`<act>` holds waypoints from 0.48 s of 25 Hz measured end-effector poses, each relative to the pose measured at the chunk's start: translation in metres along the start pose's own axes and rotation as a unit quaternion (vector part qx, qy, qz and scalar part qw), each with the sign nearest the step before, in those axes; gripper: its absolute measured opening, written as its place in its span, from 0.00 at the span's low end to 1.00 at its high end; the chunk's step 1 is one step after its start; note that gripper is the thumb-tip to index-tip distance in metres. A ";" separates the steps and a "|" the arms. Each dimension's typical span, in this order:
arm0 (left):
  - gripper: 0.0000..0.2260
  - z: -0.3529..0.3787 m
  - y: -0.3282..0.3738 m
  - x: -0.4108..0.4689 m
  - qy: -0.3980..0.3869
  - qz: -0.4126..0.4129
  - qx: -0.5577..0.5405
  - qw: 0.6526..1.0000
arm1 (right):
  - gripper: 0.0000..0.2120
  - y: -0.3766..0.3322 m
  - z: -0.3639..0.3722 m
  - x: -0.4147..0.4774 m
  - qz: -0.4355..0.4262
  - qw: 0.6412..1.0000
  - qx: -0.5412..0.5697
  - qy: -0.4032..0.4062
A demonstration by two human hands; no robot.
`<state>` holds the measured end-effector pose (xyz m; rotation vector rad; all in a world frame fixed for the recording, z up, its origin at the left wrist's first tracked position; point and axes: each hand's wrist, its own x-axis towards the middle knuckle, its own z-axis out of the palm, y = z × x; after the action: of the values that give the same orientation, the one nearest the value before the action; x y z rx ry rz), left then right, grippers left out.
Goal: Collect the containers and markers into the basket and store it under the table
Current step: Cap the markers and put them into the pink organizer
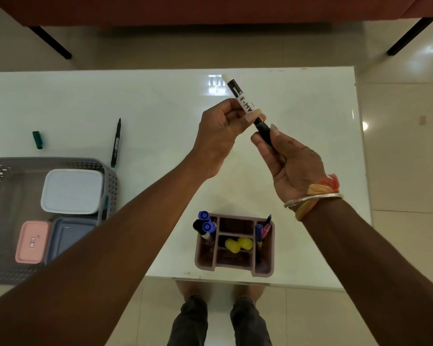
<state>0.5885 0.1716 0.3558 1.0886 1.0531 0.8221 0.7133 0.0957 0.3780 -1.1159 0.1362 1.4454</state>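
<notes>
Both hands hold one marker (238, 94) raised above the desk (160, 101). The left hand (220, 136) pinches its white labelled barrel, and the right hand (293, 161) grips its black lower end between thumb and fingers. At the desk's left edge sits the basket (108, 176), holding a white container (71, 191), a blue container (68, 236) and a pink container (33, 242). Just beyond it lie a green marker (116, 143) and, apart from it, a green cap (37, 139). An organizer (265, 268) near the front edge holds blue-capped markers (205, 227) upright.
</notes>
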 end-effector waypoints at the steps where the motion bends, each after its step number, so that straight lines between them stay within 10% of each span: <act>1: 0.06 -0.004 0.004 -0.002 -0.014 0.006 0.001 1.000 | 0.09 -0.001 0.002 -0.003 0.007 1.000 0.001 -0.011; 7: 0.14 -0.056 0.021 -0.022 -0.130 -0.037 0.021 0.991 | 0.08 -0.015 0.004 -0.055 -0.104 0.961 -0.254 -0.018; 12: 0.21 -0.130 -0.012 -0.054 0.041 -0.112 -0.004 0.993 | 0.02 0.001 -0.019 -0.152 -0.233 0.862 -0.449 -0.008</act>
<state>0.4483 0.1567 0.3438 0.9163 1.2152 0.6932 0.6910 -0.0237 0.4706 -1.7254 -0.8584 1.0562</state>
